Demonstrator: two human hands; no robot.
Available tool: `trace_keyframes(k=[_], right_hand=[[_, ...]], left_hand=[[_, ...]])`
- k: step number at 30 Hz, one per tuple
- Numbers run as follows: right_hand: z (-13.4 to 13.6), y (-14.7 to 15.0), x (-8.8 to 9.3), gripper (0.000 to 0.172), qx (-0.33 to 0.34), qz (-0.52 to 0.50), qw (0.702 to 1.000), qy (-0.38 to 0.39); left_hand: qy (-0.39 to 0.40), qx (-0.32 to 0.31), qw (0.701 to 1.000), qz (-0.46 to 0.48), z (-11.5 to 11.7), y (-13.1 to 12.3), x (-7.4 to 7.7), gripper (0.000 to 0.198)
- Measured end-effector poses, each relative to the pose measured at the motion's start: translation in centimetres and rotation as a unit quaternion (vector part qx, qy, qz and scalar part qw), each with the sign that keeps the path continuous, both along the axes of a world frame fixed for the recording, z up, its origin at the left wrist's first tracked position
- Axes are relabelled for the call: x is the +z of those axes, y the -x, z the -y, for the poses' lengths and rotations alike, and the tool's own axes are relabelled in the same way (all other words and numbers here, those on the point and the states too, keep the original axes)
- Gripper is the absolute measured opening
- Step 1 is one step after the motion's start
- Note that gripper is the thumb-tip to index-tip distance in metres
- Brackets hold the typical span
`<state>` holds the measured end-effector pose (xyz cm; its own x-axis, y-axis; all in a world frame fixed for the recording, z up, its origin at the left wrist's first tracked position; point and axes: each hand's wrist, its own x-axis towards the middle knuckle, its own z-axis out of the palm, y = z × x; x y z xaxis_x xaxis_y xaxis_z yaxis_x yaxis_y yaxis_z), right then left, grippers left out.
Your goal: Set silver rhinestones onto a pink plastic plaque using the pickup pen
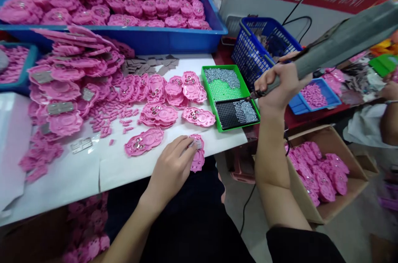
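Observation:
My left hand [172, 165] presses its fingers onto a pink plastic part [198, 158] at the table's front edge; a small greyish piece shows under the fingertips. My right hand [276, 84] is wrapped around a grey electric screwdriver [345, 41]. Its tip points down-left over a black perforated plate [226, 114], which sits in the near half of a green tray [224, 93]. Small silver screws [220, 75] lie loose in the tray's far half and on the plate's right side. Close to my left hand rest another pink part [144, 142] with metal contacts and a flat stack [158, 114].
A blue bin [161, 41] of stacked pink parts stands behind. Piled pink parts [64, 84] and small pink pieces [105, 120] cover the left. A blue basket [264, 37] and a cardboard box [348, 163] of pink parts are rightward. A co-worker's arm [390, 93] shows far right.

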<state>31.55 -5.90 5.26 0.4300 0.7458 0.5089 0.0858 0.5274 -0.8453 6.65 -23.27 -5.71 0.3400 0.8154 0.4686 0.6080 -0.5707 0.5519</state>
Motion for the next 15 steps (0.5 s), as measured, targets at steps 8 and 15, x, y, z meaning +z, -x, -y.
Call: trace_keyframes(k=[8,15], right_hand=[[-1.9,0.5,-1.9,0.021,0.072,-0.009,0.997,0.003],[-2.1,0.2,-2.6,0.022,0.049,-0.019,0.998,0.015]], left_hand=[[-0.02,-0.051,0.998,0.006,-0.5,0.3,-0.3,0.032],[0.036,-0.07,0.997,0.028,-1.0,0.3,0.4,0.022]])
